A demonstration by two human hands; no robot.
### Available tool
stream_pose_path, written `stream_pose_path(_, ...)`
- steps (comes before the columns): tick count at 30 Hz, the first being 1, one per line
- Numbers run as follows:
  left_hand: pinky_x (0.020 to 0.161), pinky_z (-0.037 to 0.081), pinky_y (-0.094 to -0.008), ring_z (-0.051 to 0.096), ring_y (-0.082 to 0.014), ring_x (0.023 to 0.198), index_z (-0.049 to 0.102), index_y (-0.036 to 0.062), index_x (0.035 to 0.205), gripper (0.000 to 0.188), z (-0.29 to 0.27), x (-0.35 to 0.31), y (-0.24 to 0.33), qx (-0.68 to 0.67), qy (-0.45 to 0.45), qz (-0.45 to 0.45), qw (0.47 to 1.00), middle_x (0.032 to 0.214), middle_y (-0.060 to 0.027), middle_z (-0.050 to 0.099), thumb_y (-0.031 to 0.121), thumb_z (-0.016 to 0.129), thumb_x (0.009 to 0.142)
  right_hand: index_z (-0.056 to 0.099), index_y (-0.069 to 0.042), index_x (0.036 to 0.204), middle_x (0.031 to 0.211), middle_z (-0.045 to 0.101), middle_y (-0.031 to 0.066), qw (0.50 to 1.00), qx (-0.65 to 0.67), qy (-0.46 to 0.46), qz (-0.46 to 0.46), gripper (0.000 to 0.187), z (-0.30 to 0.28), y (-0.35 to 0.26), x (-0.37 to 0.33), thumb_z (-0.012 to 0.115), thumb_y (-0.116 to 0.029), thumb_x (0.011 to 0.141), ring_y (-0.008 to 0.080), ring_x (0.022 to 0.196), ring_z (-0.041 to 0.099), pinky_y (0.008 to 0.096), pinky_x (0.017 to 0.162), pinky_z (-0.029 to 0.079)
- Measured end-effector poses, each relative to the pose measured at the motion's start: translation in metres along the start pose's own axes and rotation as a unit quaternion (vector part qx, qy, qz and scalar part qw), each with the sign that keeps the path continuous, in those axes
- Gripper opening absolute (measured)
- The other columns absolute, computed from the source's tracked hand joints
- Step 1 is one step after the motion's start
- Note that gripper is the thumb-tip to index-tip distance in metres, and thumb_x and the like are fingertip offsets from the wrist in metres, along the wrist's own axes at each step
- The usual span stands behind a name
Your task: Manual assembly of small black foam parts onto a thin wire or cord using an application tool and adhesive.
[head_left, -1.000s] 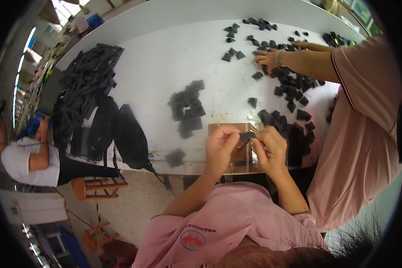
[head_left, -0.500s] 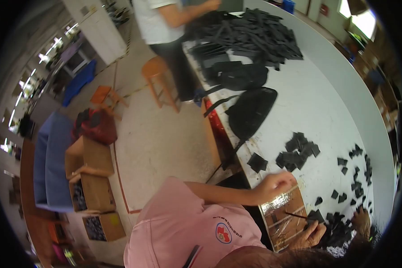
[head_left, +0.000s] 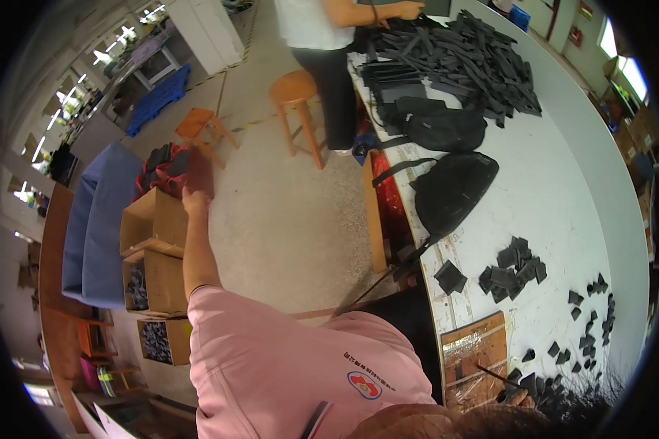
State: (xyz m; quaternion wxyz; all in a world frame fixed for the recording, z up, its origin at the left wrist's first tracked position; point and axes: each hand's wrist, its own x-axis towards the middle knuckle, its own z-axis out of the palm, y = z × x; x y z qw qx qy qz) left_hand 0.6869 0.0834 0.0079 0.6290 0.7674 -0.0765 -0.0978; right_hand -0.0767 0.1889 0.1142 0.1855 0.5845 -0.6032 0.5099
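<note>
My left hand (head_left: 195,198) reaches out to the left, away from the table, and rests at the far rim of an open cardboard box (head_left: 152,219) on the floor. Its fingers touch a brown flap (head_left: 200,171) beside a red and black bag (head_left: 164,164); I cannot tell whether it grips anything. Only a sliver of my right hand (head_left: 520,399) shows at the bottom right, by a wooden board (head_left: 474,357) and small black pieces (head_left: 584,344) on the white table (head_left: 563,190). Hair hides its fingers.
Two more cardboard boxes (head_left: 151,282) (head_left: 161,341) holding black pieces stand nearer me. Black bags (head_left: 454,186) (head_left: 443,129) and a heap of black strips (head_left: 468,55) lie on the table. Another person (head_left: 329,29) stands at its far end. Two wooden stools (head_left: 296,91) (head_left: 197,124) stand on the floor.
My view has swung left from the table toward the floor. My left hand left the wooden board and stretched out to the boxes; my right hand stayed by the board.
</note>
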Motion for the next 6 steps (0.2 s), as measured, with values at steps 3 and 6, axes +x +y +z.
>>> stream_pose_path(3,0.030,0.034,-0.0245,0.047,-0.0150,0.038,0.035,0.0013,0.123,0.055,0.026,0.018,-0.030,-0.013,-0.069,-0.004,0.998,0.056,-0.0074,0.051,0.003,0.047,0.069,0.049,0.002,0.081,0.068,0.042,0.0075,0.968,-0.059,0.013,0.242,0.013,-0.011,-0.013,-0.019,0.047,-0.010,0.086,0.0142,0.063,0.041,0.0259,0.058,0.036)
stream_pose_path(6,0.034,0.038,-0.0245,0.046,-0.0137,0.041,0.040,0.0066,0.121,0.050,0.114,-0.022,-0.053,0.033,-0.180,-0.063,0.981,0.061,-0.0111,0.055,0.003,0.048,0.072,0.046,0.004,0.072,0.064,0.040,0.0055,0.970,-0.101,-0.017,0.221,0.010,-0.005,-0.016,-0.014,0.049,0.000,0.081,0.0142,0.058,0.037,0.0252,0.053,0.032)
